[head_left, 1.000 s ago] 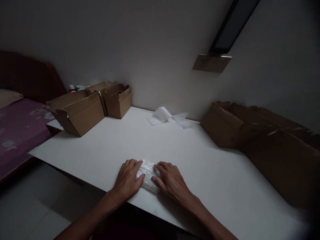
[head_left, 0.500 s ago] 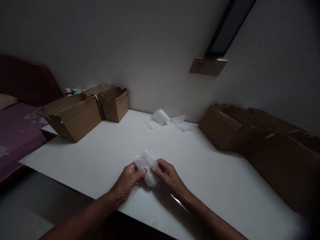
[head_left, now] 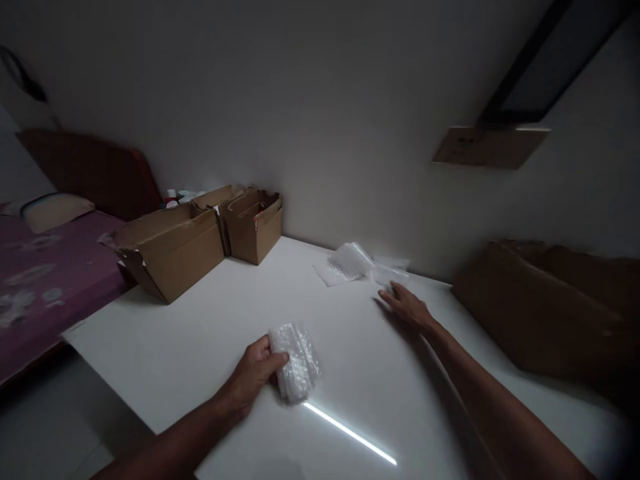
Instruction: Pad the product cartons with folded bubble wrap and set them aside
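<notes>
A folded piece of clear bubble wrap (head_left: 299,367) is gripped in my left hand (head_left: 259,367), thumb across its front, just above the white tabletop. My right hand (head_left: 407,308) reaches out toward the back of the table, its thumb and fingers apart. By those fingertips lies a thin clear plastic piece (head_left: 390,272); whether they touch it I cannot make out. To its left rests another sheet of bubble wrap (head_left: 347,261), partly curled and close to the wall.
Open cardboard boxes stand on the left, a long one (head_left: 175,250) and a smaller one (head_left: 257,230). At the right is a larger brown box (head_left: 530,320). A socket panel (head_left: 490,147) is on the wall. Beyond the table's left edge is a bed (head_left: 55,267) with purple bedding.
My right hand has let go of the folded bubble wrap and moved forward and right to the plastic by the wall. My left hand still holds the wrap. The view has turned left.
</notes>
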A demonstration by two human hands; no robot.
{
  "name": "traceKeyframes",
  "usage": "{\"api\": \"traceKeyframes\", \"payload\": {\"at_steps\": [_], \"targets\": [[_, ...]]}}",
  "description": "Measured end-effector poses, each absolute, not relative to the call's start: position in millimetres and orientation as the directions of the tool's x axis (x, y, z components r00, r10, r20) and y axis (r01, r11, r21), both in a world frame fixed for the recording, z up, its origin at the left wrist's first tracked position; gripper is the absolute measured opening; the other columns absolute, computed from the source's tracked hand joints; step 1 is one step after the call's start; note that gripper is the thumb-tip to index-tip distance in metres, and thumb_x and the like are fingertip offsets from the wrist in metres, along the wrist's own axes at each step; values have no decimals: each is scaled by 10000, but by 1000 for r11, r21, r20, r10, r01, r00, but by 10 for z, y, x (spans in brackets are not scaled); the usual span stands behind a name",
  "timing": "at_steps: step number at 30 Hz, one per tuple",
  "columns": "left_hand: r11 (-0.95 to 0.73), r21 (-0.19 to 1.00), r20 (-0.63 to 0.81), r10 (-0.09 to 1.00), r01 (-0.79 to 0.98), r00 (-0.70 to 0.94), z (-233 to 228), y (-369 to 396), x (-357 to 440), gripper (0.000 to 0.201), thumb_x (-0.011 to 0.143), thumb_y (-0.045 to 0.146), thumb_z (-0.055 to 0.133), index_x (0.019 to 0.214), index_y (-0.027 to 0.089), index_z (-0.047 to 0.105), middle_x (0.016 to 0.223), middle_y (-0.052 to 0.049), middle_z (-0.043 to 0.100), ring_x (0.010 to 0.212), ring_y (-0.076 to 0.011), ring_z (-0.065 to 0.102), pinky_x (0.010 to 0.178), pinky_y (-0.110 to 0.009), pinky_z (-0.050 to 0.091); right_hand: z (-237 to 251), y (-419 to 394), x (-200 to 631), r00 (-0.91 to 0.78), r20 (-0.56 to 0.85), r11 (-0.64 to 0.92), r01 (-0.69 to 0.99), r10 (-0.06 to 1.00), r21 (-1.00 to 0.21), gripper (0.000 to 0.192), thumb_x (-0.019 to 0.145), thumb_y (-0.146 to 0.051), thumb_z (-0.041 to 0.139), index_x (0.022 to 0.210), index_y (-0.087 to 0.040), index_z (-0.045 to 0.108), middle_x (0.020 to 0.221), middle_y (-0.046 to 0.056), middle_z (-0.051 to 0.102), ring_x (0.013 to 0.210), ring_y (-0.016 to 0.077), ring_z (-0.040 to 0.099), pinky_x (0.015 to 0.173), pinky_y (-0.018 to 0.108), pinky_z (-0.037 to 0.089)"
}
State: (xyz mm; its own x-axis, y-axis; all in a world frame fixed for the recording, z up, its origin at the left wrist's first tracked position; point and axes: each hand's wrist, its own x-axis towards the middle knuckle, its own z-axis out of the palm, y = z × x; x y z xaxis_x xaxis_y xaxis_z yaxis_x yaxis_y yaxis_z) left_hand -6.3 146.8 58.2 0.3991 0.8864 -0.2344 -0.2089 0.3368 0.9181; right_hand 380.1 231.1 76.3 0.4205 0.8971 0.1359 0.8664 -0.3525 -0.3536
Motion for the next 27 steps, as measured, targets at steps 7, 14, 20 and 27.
{"api": "traceKeyframes", "payload": {"at_steps": [7, 14, 20, 27], "targets": [[355, 875, -208, 889, -329, 407, 543, 1478, -106, 385, 758, 364, 734, 1058, 132, 672, 963, -94, 724, 863, -213, 642, 802, -309, 461, 1381, 2737, 2849, 210, 302, -152, 967, 930, -206, 369, 918, -329, 487, 1125, -135, 722, 1155, 180, 706, 1053, 333, 666, 927, 453, 460], [337, 846, -182, 911, -413, 371, 536, 1495, -105, 359, 770, 301, 710, 1082, 124, 683, 977, -96, 726, 909, -232, 644, 830, -312, 446, 1785, 3619, 1011, -242, 418, 355, 909, 876, -218, 639, 913, -356, 612, 1498, -210, 399, 1551, 102, 407, 1126, 240, 616, 928, 344, 487], [241, 839, -144, 963, -487, 228, 552, 1420, -371, 419, 761, 406, 753, 1082, 146, 683, 973, -90, 730, 924, -249, 648, 839, -329, 459, 1866, 3874, 770, -289, 352, 359, 920, 890, -154, 320, 982, -234, 439, 1169, -238, 699, 1342, 74, 605, 1142, 256, 609, 884, 340, 481], [140, 838, -189, 981, -528, -40, 615, 1243, -709, 458, 675, 436, 821, 1014, 155, 694, 921, -73, 730, 922, -271, 669, 860, -371, 486, 2076, 3700, 827, -217, 335, 288, 941, 917, -177, 400, 1014, -381, 462, 1376, -229, 543, 1200, 111, 684, 1103, 269, 637, 881, 386, 491]]}}
